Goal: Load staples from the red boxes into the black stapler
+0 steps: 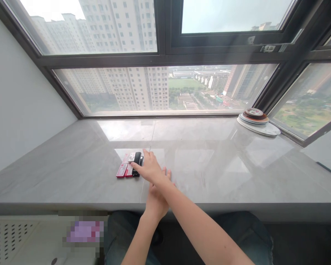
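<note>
From the lower right, my right forearm crosses over my left one. My right hand is open beside a black object with a silvery part, its thumb reaching over the object and its other fingers to the right of it. Small red-and-white packs lie flat against the black object's left side. A small whitish piece rests near the thumb tip. Partly covered by my right wrist, my left hand lies low on the grey counter, with fingers apart and nothing seen in it.
A stack of plates or lids stands at the counter's back right, by the window frame. Below the front edge at left is a pale perforated container with a blurred purple patch. My knees are under the counter.
</note>
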Available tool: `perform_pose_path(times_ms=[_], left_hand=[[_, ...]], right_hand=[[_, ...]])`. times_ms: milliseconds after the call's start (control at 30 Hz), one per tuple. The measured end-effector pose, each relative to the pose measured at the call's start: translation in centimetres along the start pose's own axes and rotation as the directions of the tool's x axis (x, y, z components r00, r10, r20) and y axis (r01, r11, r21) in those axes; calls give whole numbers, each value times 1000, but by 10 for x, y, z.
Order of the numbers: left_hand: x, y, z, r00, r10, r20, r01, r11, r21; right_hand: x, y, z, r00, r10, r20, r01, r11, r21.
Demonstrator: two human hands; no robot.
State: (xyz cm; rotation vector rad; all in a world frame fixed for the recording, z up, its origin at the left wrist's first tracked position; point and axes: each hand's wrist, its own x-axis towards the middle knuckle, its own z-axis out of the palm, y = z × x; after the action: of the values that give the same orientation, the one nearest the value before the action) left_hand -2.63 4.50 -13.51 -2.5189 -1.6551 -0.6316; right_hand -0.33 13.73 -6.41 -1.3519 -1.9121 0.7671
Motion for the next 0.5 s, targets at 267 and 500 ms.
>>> perform_pose_path(times_ms=[267, 500], left_hand=[[-2, 1, -20, 997, -71, -10, 69, 987, -145], [22, 4, -36, 968, -245, -54, 229, 952, -205]], right_hand=[[52, 6, -2, 994, -25, 102, 49, 968, -246], [-11, 66, -88, 986, -135, 96, 153, 962, -224]])
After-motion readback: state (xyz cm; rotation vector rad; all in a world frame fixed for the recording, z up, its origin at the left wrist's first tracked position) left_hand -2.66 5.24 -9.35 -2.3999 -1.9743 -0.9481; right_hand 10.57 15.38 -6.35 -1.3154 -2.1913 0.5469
